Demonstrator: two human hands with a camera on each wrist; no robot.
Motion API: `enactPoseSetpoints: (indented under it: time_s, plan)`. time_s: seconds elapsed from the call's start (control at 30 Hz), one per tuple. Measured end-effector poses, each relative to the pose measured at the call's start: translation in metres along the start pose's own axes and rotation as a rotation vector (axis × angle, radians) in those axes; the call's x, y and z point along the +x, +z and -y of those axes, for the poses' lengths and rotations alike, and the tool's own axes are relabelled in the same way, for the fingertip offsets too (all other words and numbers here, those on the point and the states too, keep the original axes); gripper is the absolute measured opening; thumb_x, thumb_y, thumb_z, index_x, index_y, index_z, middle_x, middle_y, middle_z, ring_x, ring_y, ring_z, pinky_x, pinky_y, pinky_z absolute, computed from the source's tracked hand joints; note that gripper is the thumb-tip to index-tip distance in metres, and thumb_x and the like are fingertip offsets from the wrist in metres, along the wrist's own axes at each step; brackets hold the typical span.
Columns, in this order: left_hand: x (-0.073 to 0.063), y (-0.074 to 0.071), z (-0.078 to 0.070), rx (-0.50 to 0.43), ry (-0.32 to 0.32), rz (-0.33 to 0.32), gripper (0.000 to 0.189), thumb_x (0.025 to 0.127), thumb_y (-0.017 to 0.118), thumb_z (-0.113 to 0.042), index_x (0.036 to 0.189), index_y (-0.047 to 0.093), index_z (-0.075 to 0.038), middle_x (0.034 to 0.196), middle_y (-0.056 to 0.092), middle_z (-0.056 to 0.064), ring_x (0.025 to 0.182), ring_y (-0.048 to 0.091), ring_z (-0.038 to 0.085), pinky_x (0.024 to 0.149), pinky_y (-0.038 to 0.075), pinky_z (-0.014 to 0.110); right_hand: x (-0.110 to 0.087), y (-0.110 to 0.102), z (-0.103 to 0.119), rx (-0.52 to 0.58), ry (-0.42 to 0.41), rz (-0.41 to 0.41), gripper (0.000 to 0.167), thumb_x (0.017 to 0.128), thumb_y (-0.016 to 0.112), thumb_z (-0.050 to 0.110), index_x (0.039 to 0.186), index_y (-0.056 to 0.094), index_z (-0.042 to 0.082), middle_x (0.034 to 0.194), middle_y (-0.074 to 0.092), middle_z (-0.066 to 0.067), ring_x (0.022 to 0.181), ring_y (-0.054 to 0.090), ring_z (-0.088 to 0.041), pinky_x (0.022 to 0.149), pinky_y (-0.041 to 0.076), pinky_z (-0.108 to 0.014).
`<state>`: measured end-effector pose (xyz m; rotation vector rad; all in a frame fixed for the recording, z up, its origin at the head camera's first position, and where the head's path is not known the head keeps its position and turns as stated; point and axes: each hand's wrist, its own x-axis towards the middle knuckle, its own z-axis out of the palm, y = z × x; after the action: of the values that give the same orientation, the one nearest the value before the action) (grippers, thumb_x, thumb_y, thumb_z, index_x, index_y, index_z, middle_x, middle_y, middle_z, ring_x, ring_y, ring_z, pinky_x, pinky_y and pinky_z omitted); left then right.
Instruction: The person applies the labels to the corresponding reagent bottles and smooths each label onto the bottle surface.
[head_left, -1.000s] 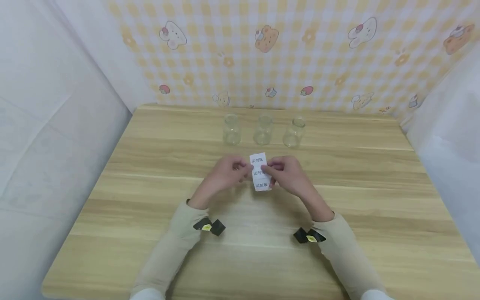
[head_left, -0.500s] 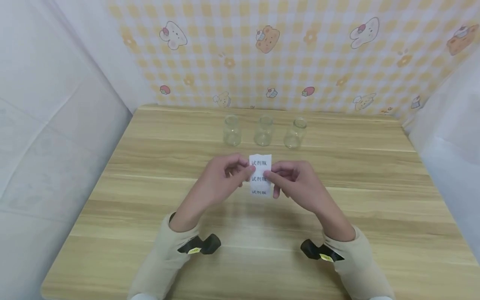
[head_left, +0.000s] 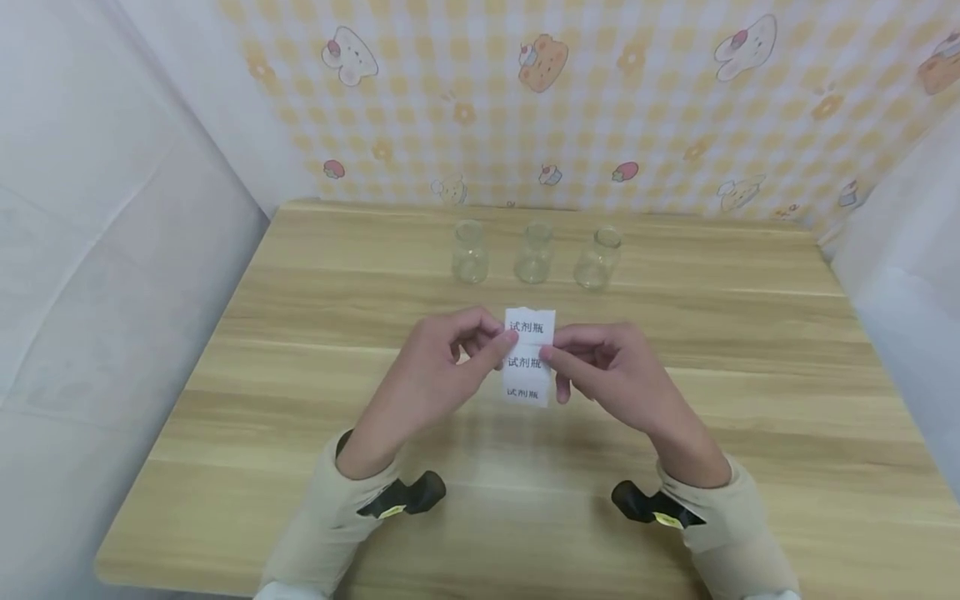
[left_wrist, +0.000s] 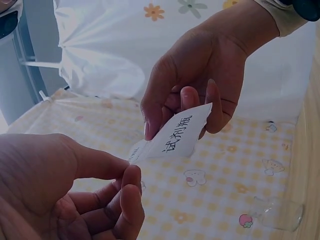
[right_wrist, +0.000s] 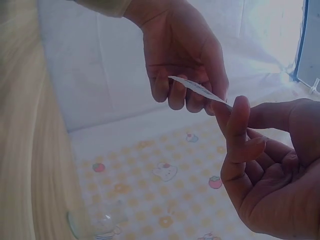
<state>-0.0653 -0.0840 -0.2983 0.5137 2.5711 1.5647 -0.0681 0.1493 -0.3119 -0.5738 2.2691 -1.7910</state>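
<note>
Pinching the paper strip (head_left: 528, 377) from both sides, left hand (head_left: 438, 362) and right hand (head_left: 622, 371) seem to be readying it; the next move probably needs delicacy.

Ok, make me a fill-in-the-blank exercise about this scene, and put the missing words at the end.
1. The left hand and right hand pinch opposite edges of a white paper strip that bears ____ lines of dark print.
2. Each of the three clear jars on the wood-grain table stands ____, not on its side.
3. The checked pattern of the backdrop behind the table is white and ____.

Missing words: three; upright; yellow.
</note>
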Motion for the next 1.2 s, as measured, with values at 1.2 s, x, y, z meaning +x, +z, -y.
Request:
enactPoseSetpoints:
  time_s: [1.2]
  plan:
    - [-0.004, 0.011, -0.003, 0.206, 0.615, -0.226, 0.011, 0.084, 0.086, -0.009, 0.094, 0.081, -0.007, 0.09, 0.077, 0.001, 0.084, 0.07, 0.012, 0.081, 0.055, 0.022, -0.002, -0.005, -0.002, -0.025, -0.338, 0.127, 0.023, 0.096, 0.062, -0.013, 0.101, 0.077, 0.004, 0.065, 0.063, 0.003, 0.066, 0.061, -0.016, 0.052, 0.042, -0.028]
